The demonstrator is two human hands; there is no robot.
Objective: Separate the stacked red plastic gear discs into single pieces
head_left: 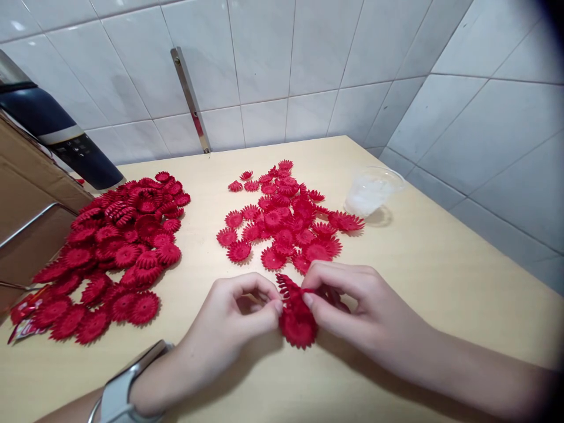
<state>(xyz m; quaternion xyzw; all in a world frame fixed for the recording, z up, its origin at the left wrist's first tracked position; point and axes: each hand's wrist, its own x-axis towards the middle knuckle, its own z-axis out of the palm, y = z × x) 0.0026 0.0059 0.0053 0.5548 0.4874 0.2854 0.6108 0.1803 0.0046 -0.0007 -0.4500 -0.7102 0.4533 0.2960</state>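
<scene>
Between my two hands, near the front of the table, is a red fabric flower (298, 326) with a fringed, petal-like edge. My left hand (247, 311) pinches its left side with thumb and forefinger. From the right, my right hand (352, 299) grips its upper edge between thumb and fingers. Part of the flower is folded upward, and its lower round part hangs toward the tabletop. Just beyond my hands lies a loose pile of similar red flowers (282, 220). A larger heap of red flowers (127, 247) covers the left of the table.
A clear plastic cup (370, 191) with whitish contents stands at the back right. At left are a cardboard box (30, 170), a dark blue bottle (66, 129) and a shiny wrapper (29, 320). Tiled walls (264, 53) border the wooden table (440, 282) behind and right.
</scene>
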